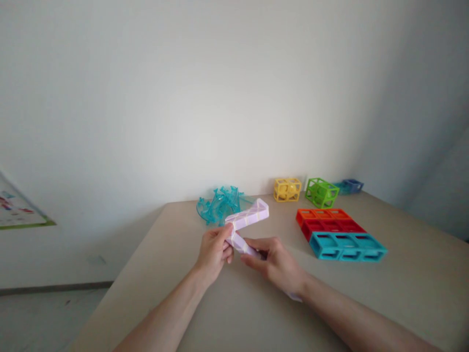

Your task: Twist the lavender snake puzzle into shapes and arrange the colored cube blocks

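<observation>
While both hands met above the near middle of the surface (403, 293), the left hand (214, 252) pinched the bend of a pale lilac folding strip (249, 217), its grip pressed together on it. Right hand (274, 264) closed its grip round the strip's near end, just beside the left. Free segment's long axis ran up and to the far right, away from both hands; the left hand was nearer it. Clear teal piece (220, 205) lay just beyond. Orange, red and blue frames (340, 232) sat to the right, well apart.
</observation>
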Demonstrator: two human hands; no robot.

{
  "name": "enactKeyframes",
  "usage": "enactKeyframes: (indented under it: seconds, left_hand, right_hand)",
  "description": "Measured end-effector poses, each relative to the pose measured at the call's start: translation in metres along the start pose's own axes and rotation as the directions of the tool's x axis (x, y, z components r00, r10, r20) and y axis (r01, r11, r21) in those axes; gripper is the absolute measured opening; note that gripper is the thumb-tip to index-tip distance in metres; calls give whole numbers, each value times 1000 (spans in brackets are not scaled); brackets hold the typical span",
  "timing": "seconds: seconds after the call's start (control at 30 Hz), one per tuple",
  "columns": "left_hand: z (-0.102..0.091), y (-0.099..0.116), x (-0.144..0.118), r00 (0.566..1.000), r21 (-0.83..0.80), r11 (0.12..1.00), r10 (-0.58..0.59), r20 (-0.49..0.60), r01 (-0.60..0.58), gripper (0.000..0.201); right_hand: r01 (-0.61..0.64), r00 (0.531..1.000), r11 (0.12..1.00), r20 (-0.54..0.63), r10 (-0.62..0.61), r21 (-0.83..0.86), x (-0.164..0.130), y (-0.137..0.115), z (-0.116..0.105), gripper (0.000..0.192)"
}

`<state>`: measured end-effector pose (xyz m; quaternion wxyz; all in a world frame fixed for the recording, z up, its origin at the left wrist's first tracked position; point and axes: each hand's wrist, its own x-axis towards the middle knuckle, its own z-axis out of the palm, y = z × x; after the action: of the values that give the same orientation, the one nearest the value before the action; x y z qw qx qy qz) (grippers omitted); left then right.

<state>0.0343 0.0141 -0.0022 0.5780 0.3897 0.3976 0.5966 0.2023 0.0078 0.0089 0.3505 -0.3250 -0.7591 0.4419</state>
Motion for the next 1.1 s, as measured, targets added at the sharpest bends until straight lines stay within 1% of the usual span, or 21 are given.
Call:
enactKeyframes:
  seconds: [0.03, 0.1, 0.17, 0.23, 0.3, 0.4, 0.47, 0.5, 0.57, 0.63, 0.7, 0.77, 0.8, 0.87, 0.93, 0.97, 1.03, 1.1]
  left_hand:
    - [0, 1, 0, 999, -22, 999, -37, 6, 37, 43]
    - [-2, 3, 1, 992, -45, 992, -113, 64, 116, 40]
    - [-5, 6, 3, 972, -74, 975, -199, 124, 209, 38]
    - [-8, 9, 4, 946, -109, 946, -290, 148, 307, 39]
    - [-11, 11, 4, 915, -122, 909, -381, 135, 397, 39]
    - [-14, 11, 4, 870, -113, 863, -486, 86, 493, 32]
    - [-14, 10, 4, 849, -116, 842, -521, 83, 528, 27]
    - [-14, 9, 4, 845, -120, 837, -527, 87, 534, 24]
    - [-12, 8, 3, 851, -138, 840, -519, 83, 525, 21]
    - [-10, 7, 3, 869, -170, 853, -490, 62, 493, 19]
    - [-8, 8, 5, 892, -213, 868, -452, 32, 448, 20]
    - [-8, 9, 7, 908, -250, 879, -418, 4, 406, 24]
    - [-8, 10, 8, 915, -263, 883, -404, -5, 389, 26]
    - [-8, 12, 9, 926, -283, 890, -377, -14, 358, 29]
    - [-8, 13, 9, 936, -296, 896, -351, -20, 330, 31]
    - [-8, 13, 9, 940, -302, 898, -341, -20, 319, 31]
    - [-9, 14, 7, 940, -306, 895, -340, 7, 325, 31]
    - [-10, 14, 5, 933, -292, 887, -354, 65, 357, 28]
  right_hand:
    - [39, 999, 997, -13, -40, -67, -1, -1, 0, 23]
    - [52, 998, 989, -17, -55, -142, -2, -3, 1, 24]
    - [13, 1000, 993, -1, -13, -120, -3, -2, 2, 28]
    - [-43, 997, 999, 57, 45, -33, -3, 0, 3, 33]
    - [-58, 991, 998, 119, 56, 15, -4, 0, 3, 32]
    - [6, 989, 1000, 149, -5, -7, -4, -3, 1, 16]
    - [-33, 979, 999, 202, 24, 41, -4, -5, 0, 14]
    - [-80, 968, 993, 246, 56, 88, -4, -5, 0, 16]
    - [-166, 943, 972, 315, 108, 164, -4, -5, 1, 23]
    - [-178, 943, 969, 311, 118, 173, -3, -3, 1, 28]
    - [-158, 954, 980, 273, 119, 125, -2, -2, 1, 32]
    - [-118, 971, 993, 214, 111, 23, -1, -2, -1, 34]
    - [-79, 982, 995, 166, 87, -53, 0, -3, -3, 34]
    - [20, 998, 972, 58, -6, -233, 0, -6, -4, 31]
    - [95, 994, 923, -6, -105, -373, -1, -9, -5, 27]
    - [116, 991, 906, -11, -132, -408, -2, -11, -5, 26]
    - [141, 988, 893, 7, -153, -427, -4, -12, -5, 30]
    - [164, 986, 895, 31, -167, -414, -6, -13, -7, 42]
